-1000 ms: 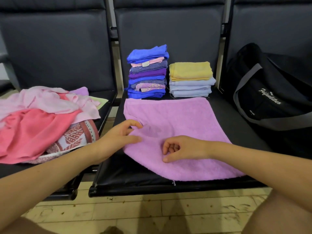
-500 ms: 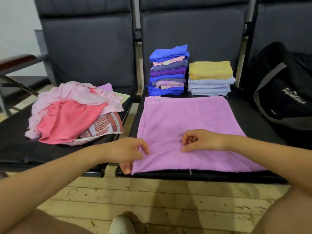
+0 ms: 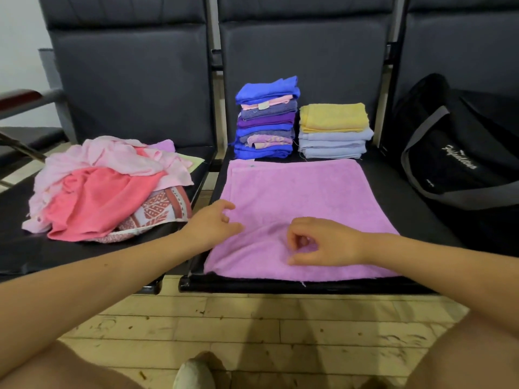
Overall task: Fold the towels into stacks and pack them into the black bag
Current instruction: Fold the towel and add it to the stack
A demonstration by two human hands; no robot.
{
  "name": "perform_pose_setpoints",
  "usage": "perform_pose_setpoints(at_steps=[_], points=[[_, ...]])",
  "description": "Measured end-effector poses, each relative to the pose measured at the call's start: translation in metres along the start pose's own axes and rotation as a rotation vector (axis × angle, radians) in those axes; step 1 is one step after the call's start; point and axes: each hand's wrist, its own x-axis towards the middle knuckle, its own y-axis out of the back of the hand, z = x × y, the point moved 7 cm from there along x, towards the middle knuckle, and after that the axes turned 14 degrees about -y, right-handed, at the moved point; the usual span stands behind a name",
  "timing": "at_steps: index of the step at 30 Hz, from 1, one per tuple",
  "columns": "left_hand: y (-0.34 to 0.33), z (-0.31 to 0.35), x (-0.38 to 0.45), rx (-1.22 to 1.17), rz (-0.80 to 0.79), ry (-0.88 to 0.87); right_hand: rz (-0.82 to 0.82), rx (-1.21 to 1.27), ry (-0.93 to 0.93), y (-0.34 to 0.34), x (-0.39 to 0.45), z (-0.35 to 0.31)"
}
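Both hands on the purple towel, stacks and bag waiting beyond.

I see the right hand (image 3: 323, 242) nearest me, its fingers (image 3: 293, 238) curled with the thumb tip on the purple towel (image 3: 303, 189); I cannot tell if they pinch cloth. Left of it, the left hand (image 3: 213, 224) rests at the towel's edge, fingers loosely curled. Left of those fingers sits the unfolded pile (image 3: 106, 186). Beyond the fingers stand the blue-purple stack (image 3: 266, 119) and the yellow-grey stack (image 3: 332, 131). Right of them, the black bag (image 3: 455, 141).
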Motion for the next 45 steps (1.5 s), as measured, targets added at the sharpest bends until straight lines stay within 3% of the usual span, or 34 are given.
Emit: perform_pose_setpoints(at_steps=[3, 5, 8, 13, 15, 17, 20, 22, 24, 29, 34, 36, 40, 45], points=[[0.002, 0.009, 0.011, 0.127, 0.069, -0.196, 0.030, -0.131, 0.170, -0.005, -0.015, -0.016], [0.001, 0.015, 0.017, 0.382, 0.018, -0.326, 0.053, -0.231, 0.245, -0.010, -0.020, -0.021], [0.001, 0.008, 0.024, 0.650, -0.044, -0.318, 0.092, -0.251, 0.217, -0.010, -0.022, -0.018], [0.017, -0.021, 0.029, 0.584, 0.020, -0.168, 0.135, -0.219, 0.127, 0.001, -0.018, -0.012], [0.024, -0.006, 0.025, 0.575, 0.118, -0.292, 0.116, -0.150, 0.062, 0.002, -0.012, -0.010], [0.025, 0.024, 0.016, 0.387, 0.159, -0.456, 0.065, 0.027, -0.055, 0.004, -0.006, -0.003], [-0.001, 0.066, -0.001, 0.253, -0.124, -0.517, -0.008, 0.288, -0.183, 0.003, 0.002, 0.011], [-0.029, 0.073, -0.010, 0.391, -0.363, -0.484, -0.050, 0.416, -0.249, 0.000, 0.007, 0.021], [-0.046, 0.070, -0.014, 0.494, -0.458, -0.473, -0.077, 0.501, -0.288, -0.001, 0.010, 0.027], [-0.037, 0.068, -0.002, 0.422, -0.313, -0.434, -0.092, 0.315, -0.256, -0.001, 0.006, 0.008], [-0.021, 0.056, 0.011, 0.277, -0.196, -0.344, 0.052, -0.310, -0.246, 0.010, 0.004, -0.003], [-0.010, 0.054, 0.017, 0.336, -0.122, -0.359, 0.055, -0.333, -0.319, 0.023, 0.007, 0.010], [0.010, 0.045, 0.029, 0.743, -0.034, -0.482, 0.142, -0.335, -0.424, 0.059, 0.007, 0.042], [0.025, 0.024, 0.038, 0.612, 0.003, -0.508, 0.231, -0.282, -0.514, 0.080, 0.000, 0.084]])
